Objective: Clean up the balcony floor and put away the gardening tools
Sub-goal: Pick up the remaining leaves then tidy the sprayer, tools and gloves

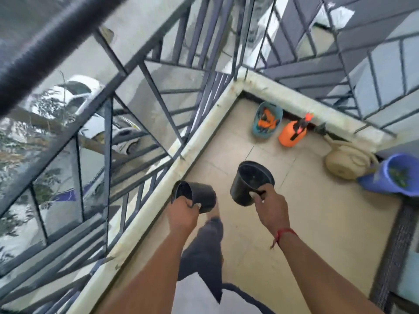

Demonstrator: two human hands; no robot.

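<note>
In the head view, the left hand [182,209] is gripping the rim of a black pot [197,196] tipped on its side, while the right hand [271,206] is pinching the rim of a second black pot [249,181], held more upright just beside the first. Well beyond both hands, a teal basket [267,123] of orange tools, an orange sprayer [292,132], a beige watering can [345,160] and, farther right, a blue bucket [390,177] are sitting along the balcony floor [306,211] edge.

Both bare forearms reach forward and down, left hand [184,208] and right hand [271,206] each curled closed in a grip, thumbs uppermost
</note>
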